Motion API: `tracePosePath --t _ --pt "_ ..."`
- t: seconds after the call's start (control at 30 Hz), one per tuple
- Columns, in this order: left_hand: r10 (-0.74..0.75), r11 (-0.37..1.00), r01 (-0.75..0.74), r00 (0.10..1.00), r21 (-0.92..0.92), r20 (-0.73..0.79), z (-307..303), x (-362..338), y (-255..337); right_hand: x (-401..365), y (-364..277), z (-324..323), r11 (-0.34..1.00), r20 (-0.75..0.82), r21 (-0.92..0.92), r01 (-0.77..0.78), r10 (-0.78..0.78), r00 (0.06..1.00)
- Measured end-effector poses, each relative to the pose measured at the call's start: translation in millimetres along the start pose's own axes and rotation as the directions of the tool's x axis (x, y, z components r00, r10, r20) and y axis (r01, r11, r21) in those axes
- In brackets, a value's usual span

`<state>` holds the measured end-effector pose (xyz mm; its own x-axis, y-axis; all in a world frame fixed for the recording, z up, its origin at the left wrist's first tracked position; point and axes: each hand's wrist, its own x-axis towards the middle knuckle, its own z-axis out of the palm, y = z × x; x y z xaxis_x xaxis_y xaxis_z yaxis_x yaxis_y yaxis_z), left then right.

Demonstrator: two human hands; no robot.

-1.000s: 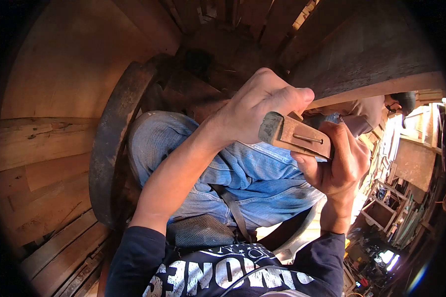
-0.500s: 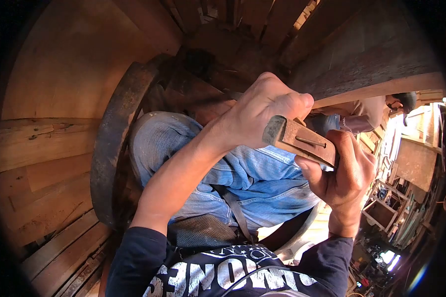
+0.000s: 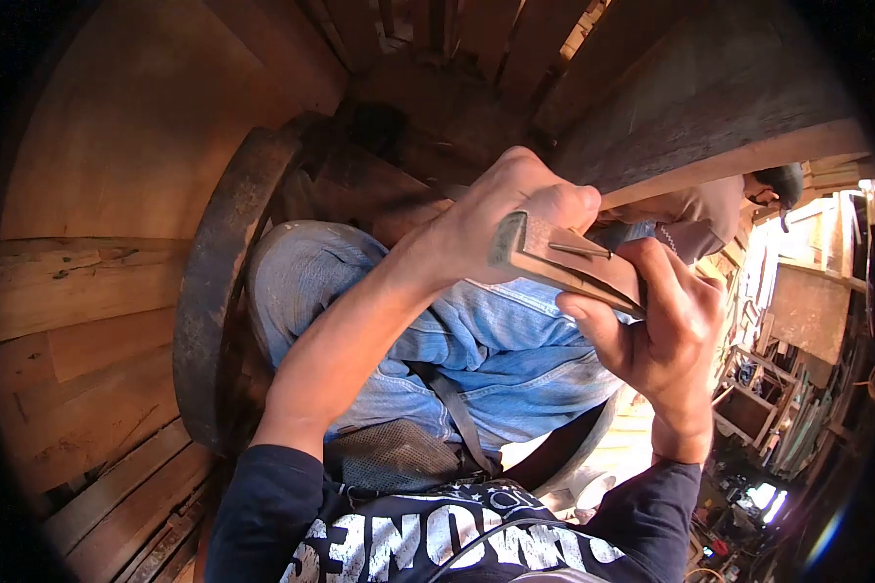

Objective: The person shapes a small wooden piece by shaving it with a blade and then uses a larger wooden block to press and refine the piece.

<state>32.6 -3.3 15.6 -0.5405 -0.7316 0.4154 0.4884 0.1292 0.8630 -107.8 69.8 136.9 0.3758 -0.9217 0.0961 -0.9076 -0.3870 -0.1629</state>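
A small wooden block [image 3: 569, 269] with a worn grey rounded end is raised in front of my jeans. A thin nail [image 3: 580, 250] lies along its upper face, and a dark slit runs along its near side. My left hand [image 3: 520, 209] is closed behind the block's grey end, its fingertips hidden by the block. My right hand [image 3: 671, 316] pinches the opposite end between thumb and fingers. A pale sliver shows between my left thumb and the block, too small to name.
A thick curved dark rim [image 3: 214, 291] stands left of my knee. Wooden planks [image 3: 87, 282] line the left, and a heavy beam [image 3: 739, 160] crosses the upper right. Another person in a cap [image 3: 783, 185] is beyond it. Wood scraps and a frame [image 3: 749, 408] lie at right.
The block has tilted, showing more of its near side and the slit. Both hands and the block sit slightly further left and higher, with the whole view shifted a little too.
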Motion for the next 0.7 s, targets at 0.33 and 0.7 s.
tracePosePath --t 0.33,0.7 --pt "-0.071 0.997 0.072 0.997 0.008 -0.015 -0.1 0.1 4.0 -0.3 -2.2 3.7 0.996 0.017 0.089 -0.012 0.010 1.000" --pt "-0.060 0.998 0.060 0.998 -0.004 -0.018 1.1 1.0 4.2 -4.6 0.0 2.5 0.999 0.035 0.047 -0.024 0.022 0.999"
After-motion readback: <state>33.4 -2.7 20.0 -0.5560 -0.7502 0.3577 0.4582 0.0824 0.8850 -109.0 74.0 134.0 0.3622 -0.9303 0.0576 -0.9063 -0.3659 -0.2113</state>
